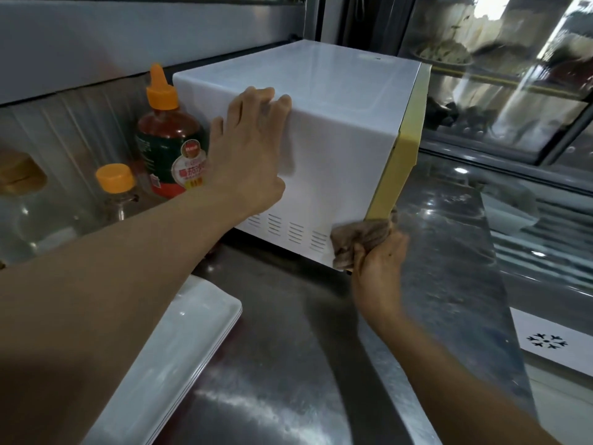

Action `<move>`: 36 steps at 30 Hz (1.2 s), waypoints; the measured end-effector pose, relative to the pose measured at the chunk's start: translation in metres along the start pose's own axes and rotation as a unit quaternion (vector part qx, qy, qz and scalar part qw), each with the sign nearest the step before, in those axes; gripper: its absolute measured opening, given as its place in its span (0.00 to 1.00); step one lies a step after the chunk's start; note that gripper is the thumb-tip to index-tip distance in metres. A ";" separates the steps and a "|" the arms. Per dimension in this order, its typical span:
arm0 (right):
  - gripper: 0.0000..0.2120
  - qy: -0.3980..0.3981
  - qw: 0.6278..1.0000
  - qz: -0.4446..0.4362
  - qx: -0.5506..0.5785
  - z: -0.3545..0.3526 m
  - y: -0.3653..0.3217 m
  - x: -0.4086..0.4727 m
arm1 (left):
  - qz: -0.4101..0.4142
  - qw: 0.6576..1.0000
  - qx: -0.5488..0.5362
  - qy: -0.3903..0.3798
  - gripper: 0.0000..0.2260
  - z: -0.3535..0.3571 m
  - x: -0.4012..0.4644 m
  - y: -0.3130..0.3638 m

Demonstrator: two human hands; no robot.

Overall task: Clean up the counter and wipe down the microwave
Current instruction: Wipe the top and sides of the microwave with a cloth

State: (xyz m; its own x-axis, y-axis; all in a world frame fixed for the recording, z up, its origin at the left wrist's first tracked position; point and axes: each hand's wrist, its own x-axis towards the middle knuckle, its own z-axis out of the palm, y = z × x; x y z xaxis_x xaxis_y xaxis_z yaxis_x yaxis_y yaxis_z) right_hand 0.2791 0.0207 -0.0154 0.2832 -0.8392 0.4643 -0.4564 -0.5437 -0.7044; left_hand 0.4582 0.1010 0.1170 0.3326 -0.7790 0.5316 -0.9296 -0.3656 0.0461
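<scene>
The left hand (248,149) lies flat and open against the near side panel of the white microwave (337,130), palm on the panel and straight fingertips (282,99) reaching just over its upper edge. The microwave stands on the stainless steel worktop (288,348), turned so its yellow front (401,155) faces away to the right of both hands.

The right hand (380,268) grips a bunched brown cloth (362,237), fingers curled round it, and presses it against the microwave's lower front corner, where the white panel meets the yellow front. Just left of this hand, along the bottom of the panel, run rows of short vent slots (288,231).

Behind the left hand, and partly hidden by it, stands a ketchup bottle (168,136) with an orange nozzle cap and a green and red label. Further left of that hand is a clear glass bottle (117,191) with an orange cap, and beyond it, blurred at the picture's edge, a glass jar (22,200) with a brownish lid.

Below the left forearm, a stack of white rectangular trays (179,354) lies on the worktop. To the right of the right hand, past the worktop's edge, is a glass-topped cabinet (529,239) bearing a white label with a black snowflake mark (547,342).
</scene>
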 end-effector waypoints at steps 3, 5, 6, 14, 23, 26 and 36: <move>0.10 0.015 0.998 0.007 0.068 0.007 0.004 -0.008 | 0.002 1.000 0.001 0.005 0.43 0.002 0.000 -0.001; 0.07 -0.024 0.999 0.024 0.034 0.010 0.011 -0.015 | 0.003 1.000 -0.001 0.003 0.43 0.002 0.000 -0.001; 0.08 -0.046 0.998 0.035 0.003 0.012 0.016 -0.016 | 0.003 1.000 -0.002 0.004 0.43 0.003 0.000 -0.001; 0.03 -0.096 0.995 0.031 0.005 0.006 0.038 -0.016 | -0.002 1.000 -0.007 -0.009 0.43 -0.001 -0.001 0.002; 0.06 -0.210 0.969 -0.020 -0.131 -0.012 0.037 -0.011 | -0.006 1.000 -0.003 -0.022 0.43 -0.003 0.001 0.001; 0.19 -0.223 0.948 -0.008 -0.225 -0.021 0.033 -0.013 | -0.003 1.000 -0.004 -0.030 0.44 -0.005 0.001 -0.001; 0.15 -0.073 0.929 -0.278 -0.232 -0.003 0.000 -0.040 | 0.002 1.000 -0.012 -0.021 0.43 0.001 0.001 -0.006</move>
State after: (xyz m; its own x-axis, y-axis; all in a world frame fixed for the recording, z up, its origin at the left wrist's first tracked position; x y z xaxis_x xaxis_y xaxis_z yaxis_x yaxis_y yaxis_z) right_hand 0.2653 0.0542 -0.0324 0.6802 -0.4413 0.5853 -0.5102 -0.8583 -0.0542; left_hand 0.4641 0.1017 0.1168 0.3352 -0.8006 0.4966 -0.9340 -0.3514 0.0640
